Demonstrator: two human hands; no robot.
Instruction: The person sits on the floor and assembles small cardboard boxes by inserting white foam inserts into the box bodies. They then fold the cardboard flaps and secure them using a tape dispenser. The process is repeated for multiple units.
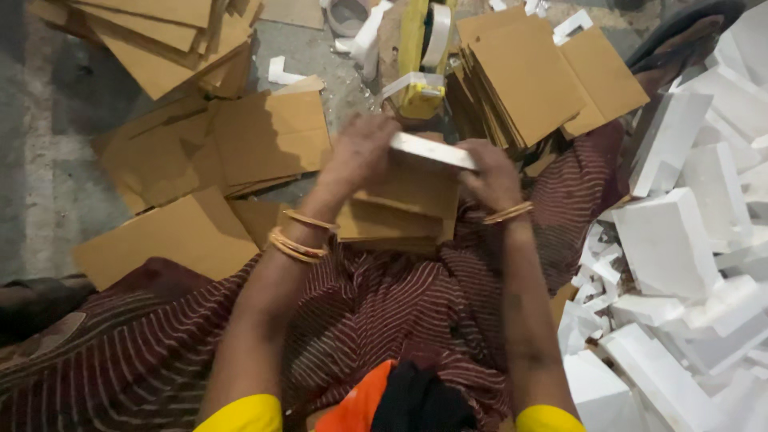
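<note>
Both hands (364, 152) (490, 172) pinching white foam strip (432, 150) at ends over cardboard (404, 204); prob. light, brittle.

Both arms extended forward, hands raised together at centre.
The left hand (362, 152) and right hand (490, 174) are level and near each other, fingers curled in a grip; both are motion-blurred. Bangles circle each wrist, forearms bare, yellow sleeves at the upper arms.

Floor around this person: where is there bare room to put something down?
Bare grey floor shows at the far left, beside the loose cardboard sheets, with a smaller patch above them near the tape dispenser. The right is crowded with white foam blocks. Both hands, left and right, hold a white piece.
</note>
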